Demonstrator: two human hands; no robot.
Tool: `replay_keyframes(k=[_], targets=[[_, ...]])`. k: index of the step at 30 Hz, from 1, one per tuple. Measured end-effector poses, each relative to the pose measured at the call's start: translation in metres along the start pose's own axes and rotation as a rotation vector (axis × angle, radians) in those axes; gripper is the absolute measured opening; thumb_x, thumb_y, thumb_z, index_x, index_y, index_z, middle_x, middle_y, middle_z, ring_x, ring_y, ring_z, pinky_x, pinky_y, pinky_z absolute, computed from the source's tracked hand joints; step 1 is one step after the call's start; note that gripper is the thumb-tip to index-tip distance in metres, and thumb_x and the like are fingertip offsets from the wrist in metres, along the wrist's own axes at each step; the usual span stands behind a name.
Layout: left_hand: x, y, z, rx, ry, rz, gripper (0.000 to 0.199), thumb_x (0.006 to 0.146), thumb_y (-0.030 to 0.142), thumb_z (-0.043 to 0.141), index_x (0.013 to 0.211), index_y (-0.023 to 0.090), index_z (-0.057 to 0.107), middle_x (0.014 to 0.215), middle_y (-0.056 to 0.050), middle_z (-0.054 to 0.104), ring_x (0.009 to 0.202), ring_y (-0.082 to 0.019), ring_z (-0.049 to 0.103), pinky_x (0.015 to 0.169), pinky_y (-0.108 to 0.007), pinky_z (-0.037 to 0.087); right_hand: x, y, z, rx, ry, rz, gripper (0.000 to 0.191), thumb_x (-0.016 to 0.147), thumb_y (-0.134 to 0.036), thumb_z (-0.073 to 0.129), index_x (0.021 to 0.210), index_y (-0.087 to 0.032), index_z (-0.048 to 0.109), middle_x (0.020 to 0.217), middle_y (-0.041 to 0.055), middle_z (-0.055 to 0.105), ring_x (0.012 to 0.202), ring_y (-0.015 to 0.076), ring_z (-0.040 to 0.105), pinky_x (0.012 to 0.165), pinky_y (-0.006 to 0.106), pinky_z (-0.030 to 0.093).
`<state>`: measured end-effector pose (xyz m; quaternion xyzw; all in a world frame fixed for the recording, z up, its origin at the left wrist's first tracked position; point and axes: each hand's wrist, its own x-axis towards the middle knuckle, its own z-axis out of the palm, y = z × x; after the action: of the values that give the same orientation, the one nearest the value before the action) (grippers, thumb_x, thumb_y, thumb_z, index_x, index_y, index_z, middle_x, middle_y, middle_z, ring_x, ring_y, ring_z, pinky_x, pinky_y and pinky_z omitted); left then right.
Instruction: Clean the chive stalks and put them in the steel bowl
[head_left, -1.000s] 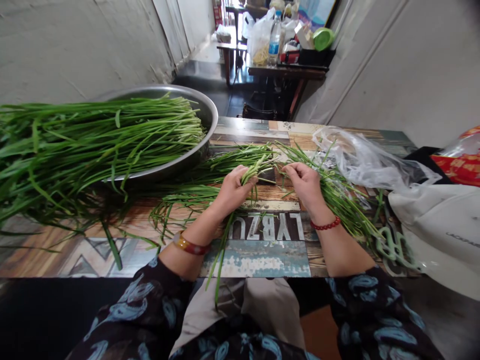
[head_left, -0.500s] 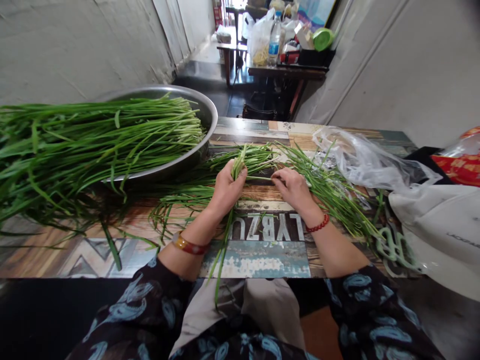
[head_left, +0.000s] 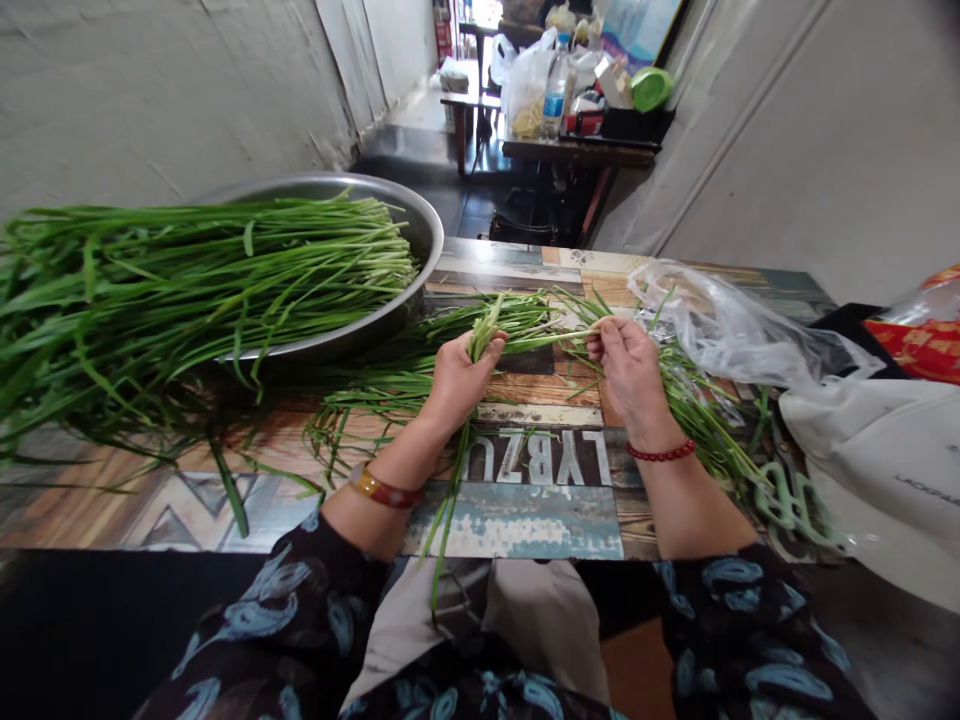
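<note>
A small bunch of garlic chives [head_left: 489,328] is wrapped in my left hand [head_left: 459,378], pale stems up and green leaves hanging past the table's front edge. My right hand [head_left: 630,365] pinches the end of a pale chive stem [head_left: 559,340] that stretches across from the left hand. Loose chives [head_left: 375,390] lie on the table under and left of my left hand. Behind my right forearm spreads another heap of chives [head_left: 697,415]. At the left, a large metal basin [head_left: 436,240] holds a thick pile of chives [head_left: 300,260], leaves spilling over its side.
Right of the heap lie a clear plastic bag [head_left: 720,310], green-handled scissors [head_left: 799,500] and a white cap [head_left: 877,470]. A red package [head_left: 919,345] sits at the far right. Beyond, another table [head_left: 577,152] carries bags and a water bottle [head_left: 554,95].
My right hand has moved right and slightly up, turning as it pinches a stem drawn out toward it. My left hand keeps its bunch in nearly the same place.
</note>
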<state>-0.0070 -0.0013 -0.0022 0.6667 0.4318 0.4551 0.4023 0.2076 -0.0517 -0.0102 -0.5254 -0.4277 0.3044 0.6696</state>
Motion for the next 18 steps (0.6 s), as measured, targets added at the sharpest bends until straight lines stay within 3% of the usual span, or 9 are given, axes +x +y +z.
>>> replay_keyframes(k=[3,7,13,15,18], targets=[[-0.002,0.000,0.000,-0.004,-0.086,0.016,0.028,0.084,0.032,0.063,0.099,0.011,0.075,0.091,-0.008,0.075,0.085,-0.020,0.066,0.077,-0.029,0.049,-0.003,-0.005,0.002,-0.010,-0.083,-0.023,0.027,0.083,-0.051,0.066,0.087,-0.023,0.065,0.079,-0.0006,0.062,0.070,0.0119,0.058,0.065,0.025,0.050],[-0.003,-0.001,0.000,0.048,-0.178,0.010,0.022,0.079,0.030,0.067,0.088,0.012,0.076,0.078,-0.004,0.072,0.073,-0.018,0.063,0.067,-0.027,0.046,-0.006,-0.010,0.005,0.078,-0.146,-0.003,0.026,0.082,-0.049,0.069,0.088,-0.023,0.068,0.078,-0.0011,0.062,0.070,0.0107,0.058,0.065,0.024,0.051],[-0.004,-0.001,0.001,0.063,-0.136,0.023,0.020,0.079,0.031,0.065,0.075,0.013,0.070,0.065,0.000,0.060,0.065,-0.013,0.051,0.059,-0.023,0.038,-0.006,-0.008,0.003,0.046,-0.202,0.055,0.024,0.084,-0.046,0.067,0.091,-0.023,0.068,0.077,-0.0007,0.064,0.069,0.0115,0.061,0.065,0.025,0.053],[-0.003,0.000,0.001,0.080,-0.123,0.034,0.021,0.080,0.031,0.063,0.072,0.013,0.067,0.063,0.001,0.057,0.064,-0.012,0.048,0.058,-0.023,0.036,-0.006,-0.009,0.002,-0.100,-0.215,-0.019,0.022,0.090,-0.043,0.061,0.095,-0.023,0.069,0.080,0.0001,0.066,0.071,0.0127,0.062,0.067,0.027,0.053],[-0.003,0.000,0.000,0.124,-0.149,0.046,0.025,0.081,0.030,0.062,0.063,0.013,0.061,0.058,0.003,0.049,0.060,-0.010,0.043,0.056,-0.022,0.032,-0.007,-0.013,0.001,-0.433,-0.248,-0.300,0.018,0.092,-0.035,0.058,0.091,-0.023,0.071,0.087,0.0032,0.070,0.080,0.0161,0.064,0.076,0.032,0.053]])
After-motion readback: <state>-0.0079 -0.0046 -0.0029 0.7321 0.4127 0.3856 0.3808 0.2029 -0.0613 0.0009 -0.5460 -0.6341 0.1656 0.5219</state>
